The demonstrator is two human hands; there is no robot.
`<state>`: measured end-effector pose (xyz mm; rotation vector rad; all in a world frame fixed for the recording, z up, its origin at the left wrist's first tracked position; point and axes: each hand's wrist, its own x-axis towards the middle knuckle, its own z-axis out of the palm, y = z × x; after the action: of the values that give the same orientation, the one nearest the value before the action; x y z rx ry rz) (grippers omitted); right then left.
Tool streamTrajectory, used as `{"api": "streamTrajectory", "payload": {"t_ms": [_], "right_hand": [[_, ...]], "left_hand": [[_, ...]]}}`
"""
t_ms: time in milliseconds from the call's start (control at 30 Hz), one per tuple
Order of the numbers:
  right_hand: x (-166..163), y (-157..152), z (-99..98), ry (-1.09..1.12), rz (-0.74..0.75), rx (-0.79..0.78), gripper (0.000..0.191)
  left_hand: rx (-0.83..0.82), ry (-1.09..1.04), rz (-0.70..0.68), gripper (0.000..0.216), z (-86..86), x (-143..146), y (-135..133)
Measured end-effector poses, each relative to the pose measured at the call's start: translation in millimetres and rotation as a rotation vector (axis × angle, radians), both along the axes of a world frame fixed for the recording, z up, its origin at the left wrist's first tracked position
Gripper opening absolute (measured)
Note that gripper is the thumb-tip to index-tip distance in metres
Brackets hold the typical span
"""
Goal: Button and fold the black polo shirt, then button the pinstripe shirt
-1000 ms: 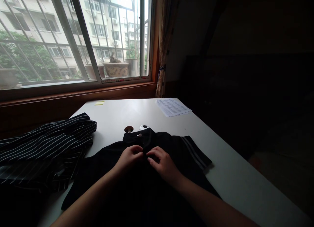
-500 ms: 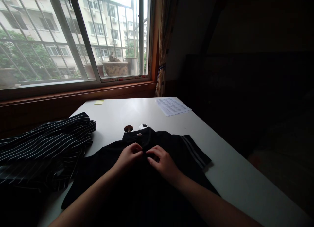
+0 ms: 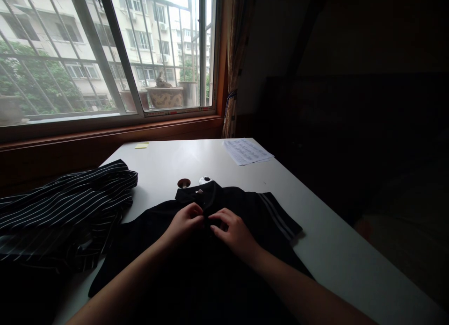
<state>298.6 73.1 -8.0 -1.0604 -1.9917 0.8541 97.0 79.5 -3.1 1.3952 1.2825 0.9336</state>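
A black polo shirt (image 3: pixel 245 208) with pale stripes on its sleeve lies flat on a white table (image 3: pixel 336 250), collar pointing away from me. My left hand (image 3: pixel 185 224) and my right hand (image 3: pixel 229 231) rest on the shirt's chest just below the collar. The fingers of both are curled and pinched together at the front placket, fingertips almost touching. What lies between the fingertips is too dark to make out beyond the shirt cloth.
A dark garment with thin white stripes (image 3: pixel 66 208) is heaped at the table's left. Two small round objects (image 3: pixel 194 181) sit beyond the collar. Printed papers (image 3: pixel 247 152) and a yellow sticky note (image 3: pixel 141 146) lie near the far edge, under a barred window (image 3: pixel 105 54).
Both hands stay pinched at the placket with only slight finger shifts. The view has tilted a little.
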Motion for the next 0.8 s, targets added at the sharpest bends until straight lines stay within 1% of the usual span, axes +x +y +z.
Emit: {"api": "streamTrajectory", "payload": {"t_ms": [133, 433, 567, 800], "right_hand": [[1, -1, -1.7, -0.049, 0.001, 0.038, 0.021], [3, -4, 0.2, -0.292, 0.03, 0.283, 0.025], [4, -5, -0.4, -0.358, 0.025, 0.323, 0.027], [2, -6, -5.0, -0.378, 0.054, 0.366, 0.032]], "left_hand": [[-0.012, -0.041, 0.022, 0.017, 2.1, 1, -2], [-0.042, -0.098, 0.028, 0.018, 0.7, 0, -1], [-0.044, -0.135, 0.018, 0.021, -2.5, 0, 0], [0.036, -0.037, 0.025, 0.022, -8.3, 0, 0]]}}
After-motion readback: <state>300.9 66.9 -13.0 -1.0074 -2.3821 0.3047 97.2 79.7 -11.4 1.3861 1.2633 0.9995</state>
